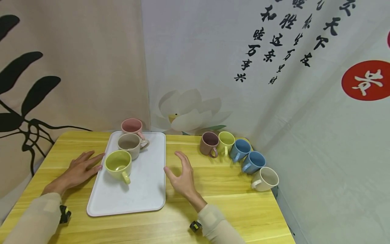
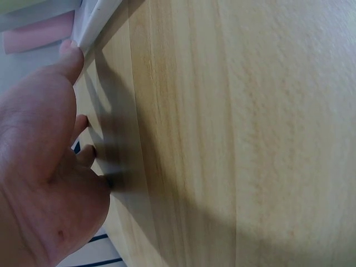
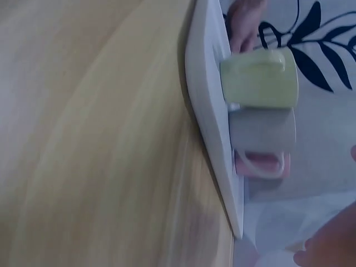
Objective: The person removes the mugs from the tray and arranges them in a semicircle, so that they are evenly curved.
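Observation:
My left hand (image 1: pixel 80 171) rests at the left edge of a white tray (image 1: pixel 146 189), fingers spread and extended. In the left wrist view its thumb (image 2: pixel 71 58) is at the tray's rim. A yellow-green mug (image 1: pixel 117 166), a grey-beige mug (image 1: pixel 129 144) and a pink mug (image 1: pixel 132 126) stand upright in a line along the tray's left part, the pink one at the far edge. My right hand (image 1: pixel 184 176) hovers just right of the tray's right edge, thumb and fingers apart, holding nothing.
At the back right of the wooden table (image 1: pixel 225 210) several mugs stand in a curved row: a brown-purple mug (image 1: pixel 209 143), a yellow-green one (image 1: pixel 226 140), two blue mugs (image 1: pixel 254 162) and a cream mug (image 1: pixel 265 179) near the right edge. A printed curtain (image 1: pixel 195 61) hangs behind.

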Available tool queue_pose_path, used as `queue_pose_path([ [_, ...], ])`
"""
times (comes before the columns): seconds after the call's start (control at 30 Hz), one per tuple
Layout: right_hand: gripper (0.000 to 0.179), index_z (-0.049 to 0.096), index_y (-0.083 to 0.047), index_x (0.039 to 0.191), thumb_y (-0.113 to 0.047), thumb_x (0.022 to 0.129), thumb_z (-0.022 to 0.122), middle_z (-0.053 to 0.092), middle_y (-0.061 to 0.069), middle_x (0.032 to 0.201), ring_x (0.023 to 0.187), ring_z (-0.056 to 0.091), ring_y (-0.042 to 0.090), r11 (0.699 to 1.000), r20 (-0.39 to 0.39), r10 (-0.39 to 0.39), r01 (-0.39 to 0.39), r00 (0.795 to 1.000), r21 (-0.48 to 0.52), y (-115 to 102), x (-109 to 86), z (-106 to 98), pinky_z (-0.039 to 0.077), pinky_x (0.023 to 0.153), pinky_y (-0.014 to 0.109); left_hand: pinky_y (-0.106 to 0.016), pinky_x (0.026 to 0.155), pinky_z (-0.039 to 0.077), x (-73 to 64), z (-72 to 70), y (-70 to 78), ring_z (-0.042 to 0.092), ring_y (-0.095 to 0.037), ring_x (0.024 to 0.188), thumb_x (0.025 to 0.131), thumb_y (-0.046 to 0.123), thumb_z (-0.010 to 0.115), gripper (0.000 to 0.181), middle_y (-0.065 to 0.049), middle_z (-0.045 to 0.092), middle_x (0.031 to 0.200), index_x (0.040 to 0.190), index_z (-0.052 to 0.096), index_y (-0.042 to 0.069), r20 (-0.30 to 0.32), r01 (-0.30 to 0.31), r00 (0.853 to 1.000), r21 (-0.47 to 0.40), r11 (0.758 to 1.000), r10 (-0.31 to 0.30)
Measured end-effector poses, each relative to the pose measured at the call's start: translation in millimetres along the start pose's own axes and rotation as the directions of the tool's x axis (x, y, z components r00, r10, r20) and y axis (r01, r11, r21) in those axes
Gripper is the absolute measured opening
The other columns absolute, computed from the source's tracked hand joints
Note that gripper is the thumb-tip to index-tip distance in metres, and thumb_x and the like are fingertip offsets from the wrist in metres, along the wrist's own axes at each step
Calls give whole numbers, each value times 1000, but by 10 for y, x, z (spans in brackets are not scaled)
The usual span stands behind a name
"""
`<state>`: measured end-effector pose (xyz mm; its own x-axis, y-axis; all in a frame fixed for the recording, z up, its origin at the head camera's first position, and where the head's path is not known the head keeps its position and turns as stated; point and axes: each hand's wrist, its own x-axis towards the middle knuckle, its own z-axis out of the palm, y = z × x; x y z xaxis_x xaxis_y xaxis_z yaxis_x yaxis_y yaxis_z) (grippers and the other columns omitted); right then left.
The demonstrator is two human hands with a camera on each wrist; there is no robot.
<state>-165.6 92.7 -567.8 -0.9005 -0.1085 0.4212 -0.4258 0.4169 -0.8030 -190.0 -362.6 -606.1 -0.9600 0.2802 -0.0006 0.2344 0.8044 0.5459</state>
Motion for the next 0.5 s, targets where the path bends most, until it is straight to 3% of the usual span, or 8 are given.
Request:
queue_pose_path([
  [0.27,66,59,-15,160,-31,101,85,61,6,166,159,57,29,996,112,18,-27,994,85,-157,-79,255,50,131,53,-95,119,14,1,-4,3,19,-77,158,119,39,59,65,-50,24,172,173,41,9,7,8,1000,-6,1000,-8],
  [0.5,61,60,-8,155,-21,101,85,65,16,158,151,62,27,977,181,39,-76,983,201,-317,-158,494,52,128,57,-95,119,12,-1,-17,17,16,-79,158,119,39,58,65,-51,23,173,173,40,8,22,16,1000,-15,1000,-16],
])
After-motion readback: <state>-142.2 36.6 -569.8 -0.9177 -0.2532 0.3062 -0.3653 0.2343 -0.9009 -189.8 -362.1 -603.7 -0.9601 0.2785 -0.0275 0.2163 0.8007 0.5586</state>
